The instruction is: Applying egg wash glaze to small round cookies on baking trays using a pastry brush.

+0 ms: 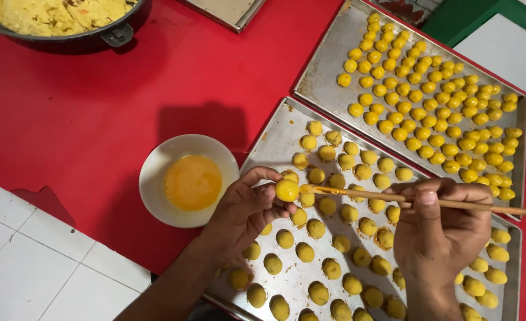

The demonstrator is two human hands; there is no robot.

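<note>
Closest to me, my right hand (438,229) hovers over the near metal tray (275,148), fingers pinched shut on a thin wooden brush (417,200) that lies nearly level, its handle running off toward the tray's right edge. The brush tip touches a small yellow dough ball (287,190), which my left hand (248,211) grips between thumb and fingertips above the tray's left side. Beneath both hands the tray carries loose rows of similar balls (325,261), duller in colour toward its near-left corner. Just beside the tray's left edge stands a white bowl (156,178) of orange-yellow egg wash (192,182) on the red surface (84,113). A second tray (328,89) lies against the far edge of the first, packed with brighter yellow balls (435,104). At the far-left corner of the red surface sits a dark pan (90,37) of crumbly yellow dough (55,13). White floor tiles (31,267) show past the near-left edge.
</note>
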